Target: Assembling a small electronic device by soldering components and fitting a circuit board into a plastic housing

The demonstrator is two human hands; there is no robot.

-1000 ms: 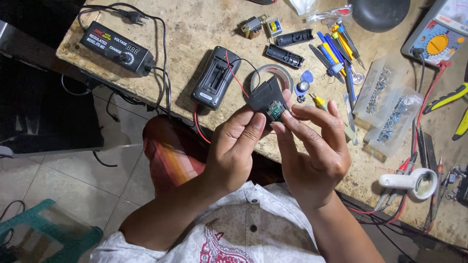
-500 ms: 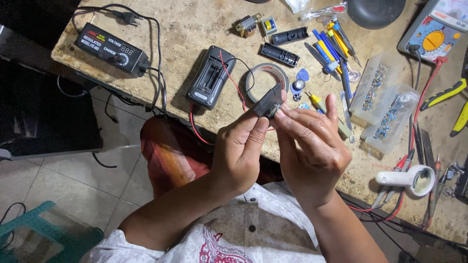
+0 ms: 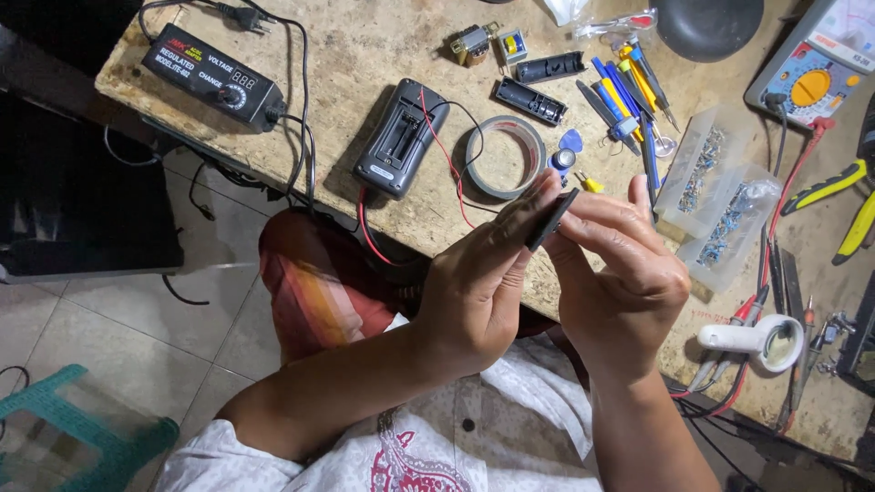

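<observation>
Left hand [image 3: 483, 292] | fingers pinching thin black cover [image 3: 552, 219] | right hand [image 3: 620, 282] pinching its other side, above bench edge [image 3: 437, 228] | advise: even pressure from both thumbs, keep cover square

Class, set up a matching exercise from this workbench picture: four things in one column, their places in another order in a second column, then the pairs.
1. flat black part
2. tape roll
3. multimeter
4. power adapter

a. table's top right corner
b. table's left end
c. pinched between both hands
d. flat on the table beside the open black case

Pairs: 1-c, 2-d, 3-a, 4-b
</observation>
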